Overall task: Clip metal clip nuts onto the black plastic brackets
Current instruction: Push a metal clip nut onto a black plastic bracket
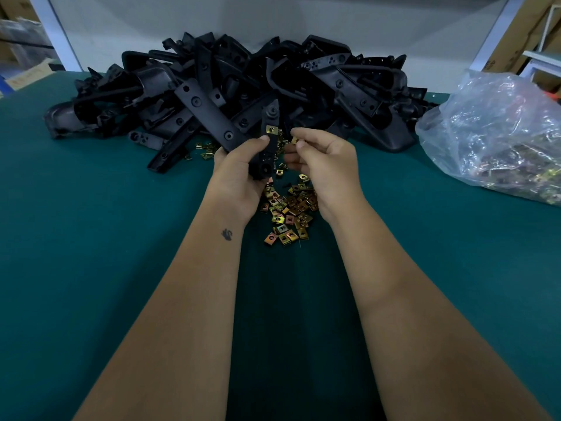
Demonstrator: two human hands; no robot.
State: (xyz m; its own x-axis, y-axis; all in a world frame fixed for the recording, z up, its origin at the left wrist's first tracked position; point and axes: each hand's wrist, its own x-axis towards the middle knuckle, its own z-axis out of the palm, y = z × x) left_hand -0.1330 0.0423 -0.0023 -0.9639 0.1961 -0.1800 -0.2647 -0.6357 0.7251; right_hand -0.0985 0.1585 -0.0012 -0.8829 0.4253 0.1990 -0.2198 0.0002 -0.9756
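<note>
Gripped upright in the left hand (239,168), a long black plastic bracket (268,141) stands above the green table mat (91,238), fingers wrapped round its lower half and the thumb pressed against its edge. One brass-coloured metal clip nut (271,129) already sits on the bracket just above that thumb. The right hand (321,165) hovers just beside the bracket, its thumb and forefinger pinching a second small brass-coloured clip nut (294,140), the other fingers loosely curled beneath.

The likely next step is pushing this second nut onto another tab of the bracket. The pinch is small and near the nut's edge, so the nut could twist or slip out and drop among the loose heap of clip nuts (288,208) lying on the mat between the wrists. If it goes on skewed, its hole may not line up with the bracket's hole. Pushing hard against a one-handed hold could also make the bracket pivot in the palm.

Behind the hands a big tangled pile of black plastic brackets (243,86) fills the back of the mat, close to the held bracket, leaving little room to swing it. A crumpled clear plastic bag (498,132) holding more clip nuts lies well apart on the right.
</note>
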